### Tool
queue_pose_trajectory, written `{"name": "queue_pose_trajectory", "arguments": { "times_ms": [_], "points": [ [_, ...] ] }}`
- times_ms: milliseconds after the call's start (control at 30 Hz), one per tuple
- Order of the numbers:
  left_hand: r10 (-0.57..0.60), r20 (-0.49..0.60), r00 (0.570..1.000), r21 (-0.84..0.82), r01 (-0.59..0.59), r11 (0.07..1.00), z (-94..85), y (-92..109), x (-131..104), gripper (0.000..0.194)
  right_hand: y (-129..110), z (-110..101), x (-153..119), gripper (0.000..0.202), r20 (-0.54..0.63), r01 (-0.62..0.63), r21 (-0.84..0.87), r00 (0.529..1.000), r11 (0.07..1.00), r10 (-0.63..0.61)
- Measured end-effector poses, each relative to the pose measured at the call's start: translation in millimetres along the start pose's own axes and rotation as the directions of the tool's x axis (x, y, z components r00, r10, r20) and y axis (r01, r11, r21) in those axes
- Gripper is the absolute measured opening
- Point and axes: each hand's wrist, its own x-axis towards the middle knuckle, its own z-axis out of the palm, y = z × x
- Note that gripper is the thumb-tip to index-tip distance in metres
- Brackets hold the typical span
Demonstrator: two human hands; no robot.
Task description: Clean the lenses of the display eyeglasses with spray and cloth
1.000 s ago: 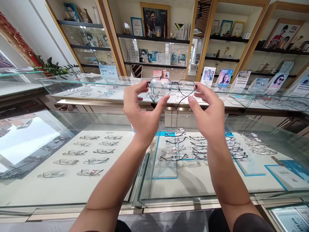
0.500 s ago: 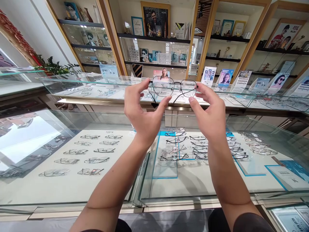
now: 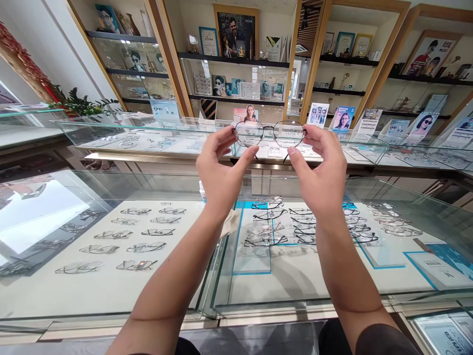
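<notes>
A pair of eyeglasses [image 3: 268, 129] with thin dark metal rims is held up level in front of me, between both hands. My left hand [image 3: 221, 165] is closed on its left end, fingers curled behind and thumb under the left lens. At the right end my right hand [image 3: 320, 167] grips it the same way, thumb tip below the right lens. Parts of the temples show under the lenses; the rest is hidden by my hands. Both forearms reach over a glass display case [image 3: 258, 308].
Several rows of eyeglasses [image 3: 158, 231] lie inside the case to the left, and more frames [image 3: 266, 240] to the right. Behind my left wrist are a pale cloth [image 3: 231, 223] and a small white bottle [image 3: 201, 190]. A second glass counter [image 3: 177, 154] stands farther back, before shelves.
The eyeglasses have turned from slightly angled to facing squarely, with the temples now shifted. My left hand has moved a little to the right. The cloth behind my left wrist has come into view.
</notes>
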Motion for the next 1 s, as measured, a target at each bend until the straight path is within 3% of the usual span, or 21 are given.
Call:
{"name": "queue_pose_trajectory", "arguments": {
  "times_ms": [633, 1000],
  "points": [
    [-0.005, 0.001, 1.000, 0.048, 0.005, 0.999, 1.0, 0, -2, 0.050, -3, -3, -1, 0.039, -0.002, 0.006, -0.031, 1.000, 1.000, -0.006],
    [0.131, -0.080, 0.988, 0.205, -0.112, 0.972, -1.5, 8, -5, 0.055, 0, 1, -1, 0.040, 0.079, -0.064, -0.080, 0.994, 0.995, 0.070]
  ]
}}
